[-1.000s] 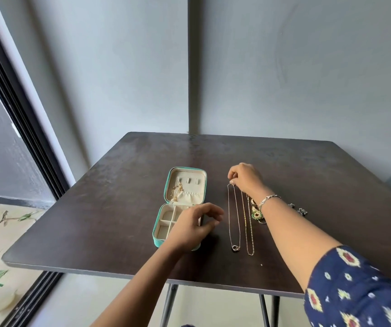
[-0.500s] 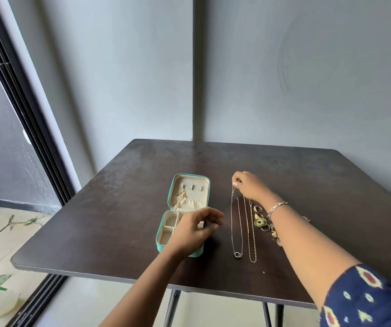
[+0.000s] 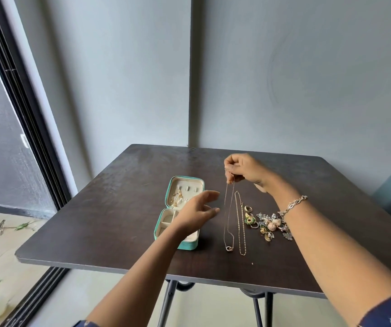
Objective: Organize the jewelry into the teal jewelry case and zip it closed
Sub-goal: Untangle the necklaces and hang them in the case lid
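Observation:
The teal jewelry case [image 3: 191,245] lies open on the dark table [image 3: 109,223], cream lining up, with a gold chain in its lid. My right hand [image 3: 246,169] pinches the clasp end of a thin silver necklace [image 3: 228,223] and holds it raised; its ring pendant still rests on the table. My left hand [image 3: 198,212] hovers open over the case's tray, fingers spread toward the necklace. A second gold chain [image 3: 240,223] lies flat to the right. Beyond it sits a heap of rings and earrings [image 3: 268,224].
The table stands in a corner of grey walls [image 3: 284,79]. A dark sliding door frame [image 3: 24,128] runs down the left side. Metal table legs [image 3: 168,300] show below the front edge. A bracelet [image 3: 293,205] is on my right wrist.
My right hand has lifted the necklace's clasp end off the table. My left hand has come off the case and opened toward the chain. The view has tilted so the table sits lower.

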`<state>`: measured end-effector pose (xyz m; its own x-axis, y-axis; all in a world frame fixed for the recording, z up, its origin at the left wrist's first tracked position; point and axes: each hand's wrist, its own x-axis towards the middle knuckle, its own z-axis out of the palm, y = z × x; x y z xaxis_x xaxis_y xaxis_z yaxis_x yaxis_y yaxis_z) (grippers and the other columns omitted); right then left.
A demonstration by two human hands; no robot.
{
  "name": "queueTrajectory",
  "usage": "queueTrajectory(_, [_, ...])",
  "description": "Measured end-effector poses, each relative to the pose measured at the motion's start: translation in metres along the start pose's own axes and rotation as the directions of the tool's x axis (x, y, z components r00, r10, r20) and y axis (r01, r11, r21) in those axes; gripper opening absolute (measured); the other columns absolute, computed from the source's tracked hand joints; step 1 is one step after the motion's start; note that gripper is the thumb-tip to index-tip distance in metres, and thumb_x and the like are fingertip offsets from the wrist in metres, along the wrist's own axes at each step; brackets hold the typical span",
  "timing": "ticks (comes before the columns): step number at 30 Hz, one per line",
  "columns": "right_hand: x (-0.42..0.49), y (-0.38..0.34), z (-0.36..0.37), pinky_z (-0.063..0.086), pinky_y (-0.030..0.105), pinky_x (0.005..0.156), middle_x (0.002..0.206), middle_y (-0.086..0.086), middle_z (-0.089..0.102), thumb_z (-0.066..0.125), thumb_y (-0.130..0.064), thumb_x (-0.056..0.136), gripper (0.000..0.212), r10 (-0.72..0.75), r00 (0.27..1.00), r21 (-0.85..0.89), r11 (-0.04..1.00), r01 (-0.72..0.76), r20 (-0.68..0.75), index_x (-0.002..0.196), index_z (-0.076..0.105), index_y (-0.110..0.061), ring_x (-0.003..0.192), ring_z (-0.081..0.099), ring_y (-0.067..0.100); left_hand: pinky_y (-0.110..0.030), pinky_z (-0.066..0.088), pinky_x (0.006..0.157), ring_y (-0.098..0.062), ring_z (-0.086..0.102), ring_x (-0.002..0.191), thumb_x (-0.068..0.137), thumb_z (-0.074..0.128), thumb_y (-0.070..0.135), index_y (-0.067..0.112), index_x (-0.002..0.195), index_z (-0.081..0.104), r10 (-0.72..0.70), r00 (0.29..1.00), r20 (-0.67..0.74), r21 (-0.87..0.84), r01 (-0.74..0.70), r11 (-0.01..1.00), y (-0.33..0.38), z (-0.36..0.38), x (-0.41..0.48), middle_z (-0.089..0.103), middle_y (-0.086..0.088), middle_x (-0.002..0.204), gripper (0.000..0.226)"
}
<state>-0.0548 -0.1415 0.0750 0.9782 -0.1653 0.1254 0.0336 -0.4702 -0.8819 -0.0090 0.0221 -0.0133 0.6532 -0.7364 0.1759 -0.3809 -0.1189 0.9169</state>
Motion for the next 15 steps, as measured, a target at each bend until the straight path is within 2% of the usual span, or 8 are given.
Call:
queueTrajectory(4, [-0.005, -0.012, 0.000, 0.042, 0.020, 0.056, 0.062, 0.006, 0.052, 0.042, -0.004, 0.095, 0.024, -0.019, 1.000, -0.007, 1.000, 0.019, 0.013, 0.074, 0.046, -0.014, 0.046, 0.055, 0.003, -0.012, 0.044, 0.067, -0.013, 0.056, 0.082, 0.087, 0.056, -0.002, 0.012, 0.110, 0.054, 0.005, 0.999, 0.035, -0.165, 0.001, 0.986, 0.011, 0.005, -0.002, 0.063, -0.004, 0.105, 0.028])
queueTrajectory(8, [-0.010, -0.021, -0.002, 0.044, 0.021, 0.058, 0.056, 0.002, 0.054, 0.043, -0.005, 0.095, 0.023, -0.033, 0.999, 0.007, 0.999, 0.033, -0.003, 0.075, 0.047, -0.014, 0.051, 0.054, 0.009, -0.022, 0.043, 0.069, -0.013, 0.057, 0.081, 0.087, 0.057, 0.000, 0.019, 0.094, 0.058, 0.008, 0.999, 0.043, -0.223, 0.002, 0.975, 0.018, 0.008, -0.004, 0.063, 0.000, 0.083, 0.020])
queueTrajectory(10, [-0.011, -0.027, -0.003, 0.043, 0.022, 0.057, 0.053, -0.001, 0.054, 0.043, -0.005, 0.096, 0.023, -0.042, 0.999, 0.023, 0.999, 0.042, -0.015, 0.075, 0.047, -0.014, 0.047, 0.054, 0.006, -0.022, 0.045, 0.069, -0.013, 0.059, 0.078, 0.087, 0.057, 0.000, 0.019, 0.089, 0.059, 0.009, 0.999, 0.037, -0.246, 0.000, 0.969, 0.019, 0.009, -0.005, 0.063, 0.001, 0.075, 0.019])
queueTrajectory(12, [-0.013, -0.034, -0.004, 0.043, 0.023, 0.058, 0.058, 0.003, 0.051, 0.043, -0.006, 0.096, 0.023, -0.056, 0.998, 0.028, 0.998, 0.056, -0.026, 0.075, 0.046, -0.014, 0.045, 0.053, 0.004, -0.021, 0.046, 0.068, -0.009, 0.062, 0.071, 0.087, 0.056, -0.001, 0.016, 0.085, 0.059, 0.015, 0.999, 0.042, -0.266, -0.004, 0.964, 0.021, 0.010, -0.006, 0.065, 0.007, 0.066, 0.018])
queueTrajectory(15, [-0.016, -0.046, -0.007, 0.043, 0.025, 0.060, 0.061, 0.004, 0.049, 0.043, -0.006, 0.096, 0.022, -0.082, 0.996, 0.031, 0.996, 0.083, -0.034, 0.076, 0.047, -0.015, 0.048, 0.053, 0.007, -0.021, 0.047, 0.067, -0.006, 0.064, 0.064, 0.088, 0.053, -0.003, 0.013, 0.082, 0.057, 0.031, 0.998, 0.060, -0.300, -0.011, 0.954, 0.022, 0.012, -0.009, 0.066, 0.007, 0.059, 0.017])
